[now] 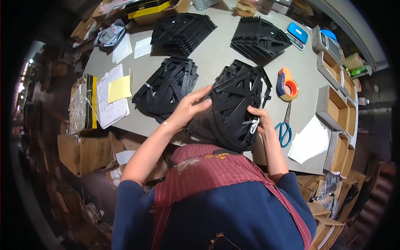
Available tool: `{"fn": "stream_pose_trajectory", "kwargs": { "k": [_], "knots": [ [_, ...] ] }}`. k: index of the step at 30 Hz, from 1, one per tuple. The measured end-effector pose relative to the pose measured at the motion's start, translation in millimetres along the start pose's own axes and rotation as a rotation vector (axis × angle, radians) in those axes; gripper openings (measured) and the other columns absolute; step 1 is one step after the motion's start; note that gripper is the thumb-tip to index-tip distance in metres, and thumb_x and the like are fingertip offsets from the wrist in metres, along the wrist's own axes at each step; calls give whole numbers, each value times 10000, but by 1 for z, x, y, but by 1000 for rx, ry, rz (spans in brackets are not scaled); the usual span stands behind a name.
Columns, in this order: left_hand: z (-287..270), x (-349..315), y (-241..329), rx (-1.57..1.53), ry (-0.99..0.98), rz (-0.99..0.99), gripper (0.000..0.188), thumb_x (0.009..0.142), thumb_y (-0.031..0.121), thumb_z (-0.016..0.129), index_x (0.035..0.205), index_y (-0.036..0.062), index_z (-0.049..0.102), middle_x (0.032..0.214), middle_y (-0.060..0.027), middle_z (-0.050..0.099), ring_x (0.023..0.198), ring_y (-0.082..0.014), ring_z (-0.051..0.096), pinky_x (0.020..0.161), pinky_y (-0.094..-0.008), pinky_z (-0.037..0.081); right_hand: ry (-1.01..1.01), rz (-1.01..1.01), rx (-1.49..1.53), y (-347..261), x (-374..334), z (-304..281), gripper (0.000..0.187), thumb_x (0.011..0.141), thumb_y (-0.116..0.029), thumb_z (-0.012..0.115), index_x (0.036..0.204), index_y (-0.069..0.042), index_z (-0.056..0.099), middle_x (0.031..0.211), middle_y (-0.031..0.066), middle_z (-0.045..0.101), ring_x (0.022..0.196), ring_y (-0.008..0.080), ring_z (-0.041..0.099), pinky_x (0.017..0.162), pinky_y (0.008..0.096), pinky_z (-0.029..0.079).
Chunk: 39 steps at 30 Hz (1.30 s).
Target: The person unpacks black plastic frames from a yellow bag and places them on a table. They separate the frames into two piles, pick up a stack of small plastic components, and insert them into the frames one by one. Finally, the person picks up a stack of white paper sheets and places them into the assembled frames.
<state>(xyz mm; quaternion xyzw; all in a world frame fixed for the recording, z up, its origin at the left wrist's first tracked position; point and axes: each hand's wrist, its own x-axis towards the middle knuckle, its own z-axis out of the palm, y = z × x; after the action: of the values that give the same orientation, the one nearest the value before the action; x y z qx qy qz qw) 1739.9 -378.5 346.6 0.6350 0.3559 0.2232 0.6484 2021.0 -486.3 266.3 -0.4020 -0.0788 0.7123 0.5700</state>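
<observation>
Black stack [234, 98]: hard plastic pieces with curved edges and many holes, middle of the frame.
Left hand [187, 110]: grips the stack's left side.
Right hand [261, 118]: grips its right side, thumb on top.
Papers [113, 112]: thin marks too small to read, left of the frame, on the worktop [221, 43].
Apron [216, 171]: red striped cloth, yellow marks, bottom middle.

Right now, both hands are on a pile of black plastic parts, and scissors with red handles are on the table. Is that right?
Not quite: the scissors have blue handles, as the head view shows. They are on the table, and the left hand and right hand are on the pile.
</observation>
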Motion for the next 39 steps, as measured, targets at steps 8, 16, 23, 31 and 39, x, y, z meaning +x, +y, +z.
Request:
{"fn": "stream_pose_trajectory", "kwargs": {
  "k": [8, 16, 23, 31, 39],
  "knots": [
    [-41, 8, 19, -191, 21, -37, 382, 961, 188, 620, 1291, -2, 653, 1276, -93, 682, 1218, -188, 609, 1056, -310, 422, -136, -904, -1399, -112, -68, 94, 600, 647, -106, 835, 1205, -32, 629, 1046, 110, 709, 964, 286, 685, 884, 373, 532],
    [-38, 4, 17, -224, -221, -145, 365, 1008, 304, 589, 1227, 27, 684, 1268, -76, 675, 1210, -173, 607, 1020, -337, 434, -804, -121, -2745, -68, 1, 170, 216, 768, -166, 665, 953, -115, 767, 934, 46, 750, 995, 291, 679, 1067, 444, 374],
    [-25, -15, -66, 210, -490, -330, 364, 968, 150, 639, 1278, -39, 636, 1109, -68, 691, 979, -110, 604, 831, -244, 491, -808, -838, -2222, 4, 32, 122, 427, 721, -74, 657, 1138, -122, 734, 1232, 70, 672, 1291, 260, 536, 1268, 585, 81],
    [3, 10, -60, 489, -183, 46, 346, 927, 188, 682, 1173, -41, 604, 1066, -154, 704, 961, -225, 685, 803, -347, 551, 157, -638, -1722, 0, -7, 93, 165, 818, -72, 625, 963, 7, 630, 945, 218, 673, 909, 429, 648, 804, 487, 524],
    [15, 53, -69, 747, 43, 228, 325, 931, 293, 651, 998, -25, 632, 909, -203, 697, 833, -358, 692, 760, -440, 535, 323, -608, -1847, 38, 25, 83, 360, 927, -342, 657, 908, 17, 651, 824, 229, 684, 824, 409, 673, 728, 477, 529]
  ]
}}
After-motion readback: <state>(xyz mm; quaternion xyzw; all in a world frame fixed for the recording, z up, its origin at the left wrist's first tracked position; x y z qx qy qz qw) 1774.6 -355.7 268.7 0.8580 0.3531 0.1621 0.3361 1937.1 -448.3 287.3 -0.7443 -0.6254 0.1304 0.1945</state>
